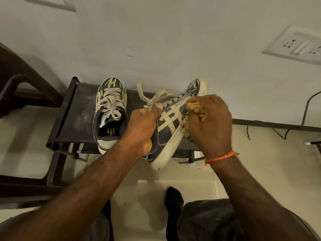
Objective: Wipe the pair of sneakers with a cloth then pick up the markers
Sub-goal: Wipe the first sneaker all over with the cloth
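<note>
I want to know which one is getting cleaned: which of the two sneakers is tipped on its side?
The right sneaker, held by the left hand while the right hand rubs the cloth on it. The left sneaker sits upright, untouched.

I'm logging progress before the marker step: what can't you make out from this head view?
- Markers: none in view, so where they lie is unknown.
- Cloth: mostly hidden inside the right hand.
- Held sneaker: its opening is covered by the left hand, its far side faces away.
- Insole print in the other sneaker: partly cut off, unreadable.
- Rack: lower levels are hidden by its top.
</note>
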